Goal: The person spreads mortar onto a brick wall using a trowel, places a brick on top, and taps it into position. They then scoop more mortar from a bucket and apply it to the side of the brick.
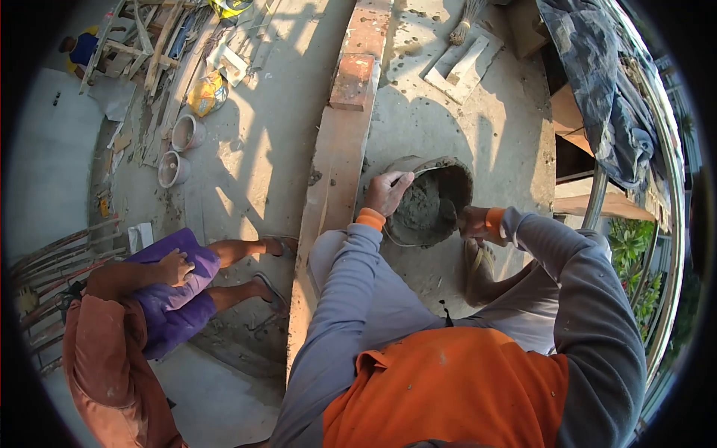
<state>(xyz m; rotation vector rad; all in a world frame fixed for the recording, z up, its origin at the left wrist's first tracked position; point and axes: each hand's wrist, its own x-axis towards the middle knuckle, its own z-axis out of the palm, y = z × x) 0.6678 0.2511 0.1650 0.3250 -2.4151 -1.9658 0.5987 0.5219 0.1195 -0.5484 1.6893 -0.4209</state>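
Bucket [457,183] is on the floor strip [411,123], btwn its L edge along the low wall [332,149] & its R edge. Dark, round, rim crusted w/ grey, thin wire handle; wet grey mix [417,205] inside, lumpy. L hand [388,194]: grip narrow, pinching the bucket's rim/handle at upper L. R hand [473,222]: at the R rim, fingers curled; can't tell what, if anything, that grip holds.

Yellow bag [208,93] w/ blue print past the wall, too small to read. No other legible txt.

Brick [352,81] sits on the wall top. Toward the strip's far edge: L-shaped piece on a board [467,69], bristly bundle [464,24] just beyond. Two pale buckets [174,169] L of the wall, nr scrap timber [153,45]. Co-worker in purple shorts [175,291] close to the wall's L edge. Wearer's sandalled foot [478,272] just beside the bucket; dark tarp [590,75] hangs at R.
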